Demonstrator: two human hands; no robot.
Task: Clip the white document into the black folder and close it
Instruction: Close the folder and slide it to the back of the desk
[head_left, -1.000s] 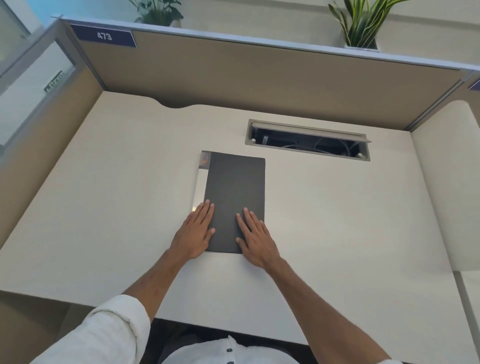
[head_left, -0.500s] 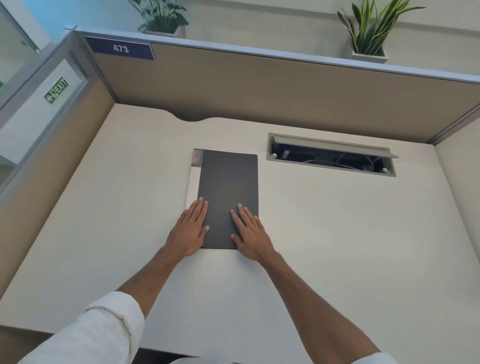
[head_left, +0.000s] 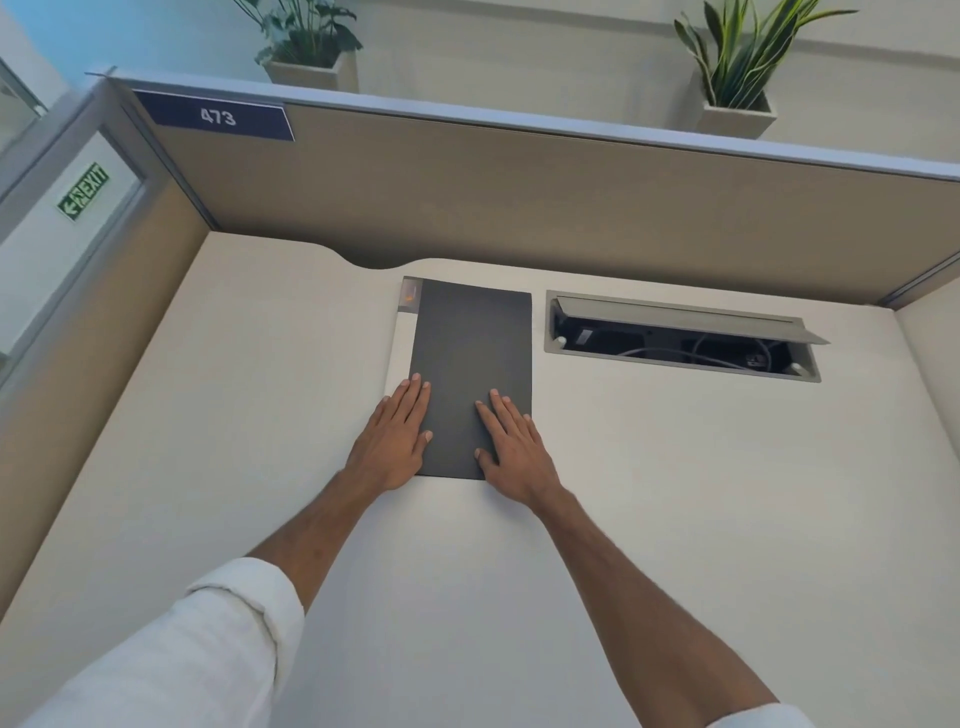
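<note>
While both my flat, open hands, left hand (head_left: 396, 439) and right hand (head_left: 511, 446), press the black folder (head_left: 474, 358) shut near the desk (head_left: 675, 493) centre, I should smooth evenly toward its far edge.

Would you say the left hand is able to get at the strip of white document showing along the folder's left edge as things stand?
Probably yes. The left hand lies flat on the black folder's near left corner, right beside the exposed white document strip. Nothing lies on the desk between them; only the folder covers the rest.

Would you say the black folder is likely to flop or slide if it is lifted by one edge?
The black folder looks thin and flat, so it would probably bend. On the smooth desk it may slide easily. The left hand and right hand press it flat.
</note>
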